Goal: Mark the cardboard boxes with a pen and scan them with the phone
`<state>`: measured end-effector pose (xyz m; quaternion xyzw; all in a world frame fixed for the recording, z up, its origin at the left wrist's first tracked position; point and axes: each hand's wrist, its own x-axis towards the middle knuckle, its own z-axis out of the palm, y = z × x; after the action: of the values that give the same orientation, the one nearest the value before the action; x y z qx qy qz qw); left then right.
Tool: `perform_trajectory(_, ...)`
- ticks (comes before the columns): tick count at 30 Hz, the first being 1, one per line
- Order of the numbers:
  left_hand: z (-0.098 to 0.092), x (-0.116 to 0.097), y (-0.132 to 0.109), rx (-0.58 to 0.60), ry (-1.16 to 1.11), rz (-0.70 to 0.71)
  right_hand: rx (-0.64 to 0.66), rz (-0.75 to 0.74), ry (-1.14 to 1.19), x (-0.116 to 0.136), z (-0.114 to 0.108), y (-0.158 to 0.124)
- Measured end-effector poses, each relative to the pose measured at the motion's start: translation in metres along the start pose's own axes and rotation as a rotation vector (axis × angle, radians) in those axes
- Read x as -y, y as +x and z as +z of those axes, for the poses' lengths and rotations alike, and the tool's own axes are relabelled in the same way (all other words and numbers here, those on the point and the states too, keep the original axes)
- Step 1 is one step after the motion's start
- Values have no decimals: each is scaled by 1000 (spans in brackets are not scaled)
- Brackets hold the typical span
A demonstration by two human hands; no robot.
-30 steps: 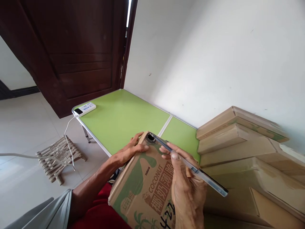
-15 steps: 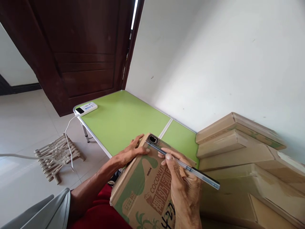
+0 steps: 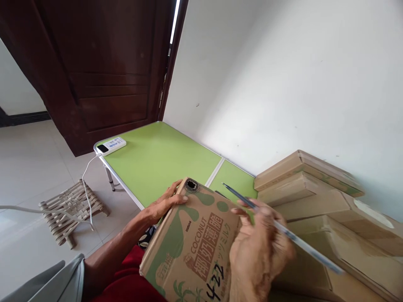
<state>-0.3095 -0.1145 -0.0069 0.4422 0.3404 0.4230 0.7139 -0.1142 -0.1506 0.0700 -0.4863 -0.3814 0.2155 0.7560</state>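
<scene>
A brown cardboard box [image 3: 176, 247] with green print and "COCONUT" lettering is tilted in front of me above my lap. Near its top left corner is a ragged hole [image 3: 191, 184] with a dark, blackened rim. My left hand [image 3: 166, 203] grips the box's upper left edge, its thumb on the printed face. A gel pen [image 3: 234, 192] is held in my right hand [image 3: 258, 247], tip up to the left and apart from the hole. The right hand is slightly blurred, beside the box's right side. Black handwritten figures mark the lower face.
The green folding table [image 3: 151, 159] carries a white device [image 3: 111, 145] with a cable at its far left corner. Several cardboard boxes [image 3: 302, 197] are stacked at right against the wall. A woven stool [image 3: 72, 212] stands on the floor at left, near a dark door [image 3: 110, 84].
My right hand has drawn the pen away from the hole toward the right, uncovering more of the printed face. My left hand keeps its hold on the box. The view has shifted slightly.
</scene>
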Motion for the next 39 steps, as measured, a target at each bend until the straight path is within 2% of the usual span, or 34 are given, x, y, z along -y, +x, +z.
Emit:
perform_trajectory(2,-4,1,-3,3,-37,-27,-131,-39,1,-6,-14,16)
perform_trajectory(4,-8,2,-3,3,-53,-28,-142,-22,-270,-20,-37,31)
perform_trajectory(5,-10,4,-3,8,-55,-27,-76,18,-501,-29,-49,37)
perform_trajectory(7,-11,6,-2,26,-69,-39,197,168,-992,-49,-71,44)
perform_trajectory(9,-11,7,0,39,-91,-59,371,273,-1228,-68,-85,43)
perform_trajectory(12,-10,9,0,35,-111,-74,433,328,-1388,-85,-90,36)
perform_trajectory(15,-10,10,-1,19,-108,-85,481,386,-1528,-91,-85,30)
perform_trajectory(23,-10,12,-6,-6,-150,-60,544,535,-1690,-90,-70,38)
perform_trajectory(27,-12,15,-6,-8,-148,-72,527,523,-1709,-79,-67,39)
perform_trajectory(30,-13,17,-6,-7,-154,-83,495,462,-1692,-76,-63,33)
perform_trajectory(36,-20,17,-11,-39,-139,-68,525,466,-1539,-100,-49,22)
perform_trajectory(39,-27,13,-17,-66,-174,-24,483,498,-1471,-117,-40,26)
